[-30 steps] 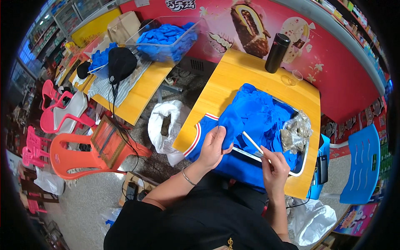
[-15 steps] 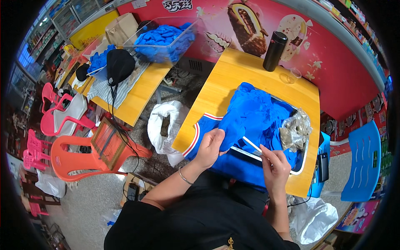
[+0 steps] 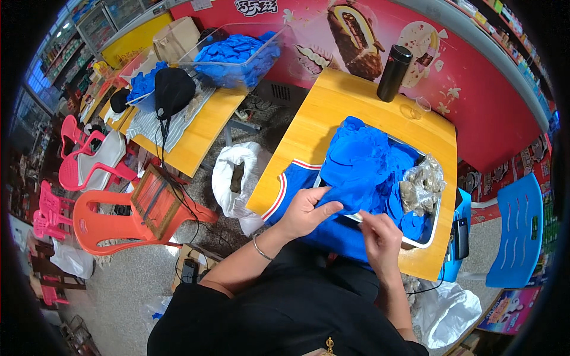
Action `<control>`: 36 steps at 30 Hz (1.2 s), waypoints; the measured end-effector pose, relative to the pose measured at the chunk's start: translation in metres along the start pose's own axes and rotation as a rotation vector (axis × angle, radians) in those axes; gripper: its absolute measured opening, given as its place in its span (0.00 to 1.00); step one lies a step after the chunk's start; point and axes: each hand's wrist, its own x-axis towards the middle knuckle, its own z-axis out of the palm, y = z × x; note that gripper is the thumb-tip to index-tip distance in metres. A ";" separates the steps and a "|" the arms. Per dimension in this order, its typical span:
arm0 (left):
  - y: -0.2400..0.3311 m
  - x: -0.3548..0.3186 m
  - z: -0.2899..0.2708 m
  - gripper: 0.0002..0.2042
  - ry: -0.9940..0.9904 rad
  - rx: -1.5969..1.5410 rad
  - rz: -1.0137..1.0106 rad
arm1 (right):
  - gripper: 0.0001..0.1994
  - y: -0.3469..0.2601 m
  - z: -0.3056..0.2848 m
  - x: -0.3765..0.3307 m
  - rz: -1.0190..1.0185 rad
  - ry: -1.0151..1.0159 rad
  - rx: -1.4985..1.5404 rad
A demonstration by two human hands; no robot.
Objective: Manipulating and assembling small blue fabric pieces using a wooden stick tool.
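Between its thumb and fingers, my left hand (image 3: 306, 216) holds a thin blue fabric piece (image 3: 350, 199) at the near edge of a white-rimmed tray (image 3: 428, 242). My right hand (image 3: 381, 237) is closed in a pinch just right of it, close to the piece's edge. A small pale bit shows at those fingertips; I cannot make out what it is. Loose blue pieces (image 3: 356, 148) are heaped in the tray. At its right side lies a clear plastic bag (image 3: 421, 187) with greyish-brown contents. Blue cloth with red-and-white trim (image 3: 282, 193) lies under and beside the tray.
A black bottle (image 3: 394, 72) and a clear cup (image 3: 421, 105) stand at the wooden table's far side. To the left are a clear bin of blue pieces (image 3: 237, 59), an orange chair (image 3: 98, 222) and a white sack (image 3: 228, 178). A blue chair (image 3: 515, 228) stands right.
My right hand has moved down and slightly left, and the white strip at its fingertips no longer shows. My left hand has shifted slightly, with the blue piece now lower and flatter over the tray.
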 end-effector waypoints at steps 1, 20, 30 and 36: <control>-0.005 -0.003 0.000 0.12 -0.006 0.006 -0.052 | 0.14 -0.001 0.000 0.001 -0.003 -0.002 0.002; 0.026 0.005 -0.019 0.27 -0.094 0.260 0.213 | 0.13 -0.009 0.003 0.010 -0.062 -0.025 0.021; 0.007 0.003 0.014 0.17 0.254 0.063 0.305 | 0.14 -0.008 0.016 0.001 0.073 -0.010 0.106; -0.002 -0.001 0.021 0.19 0.270 0.084 0.171 | 0.06 0.004 0.027 -0.009 0.373 -0.036 0.614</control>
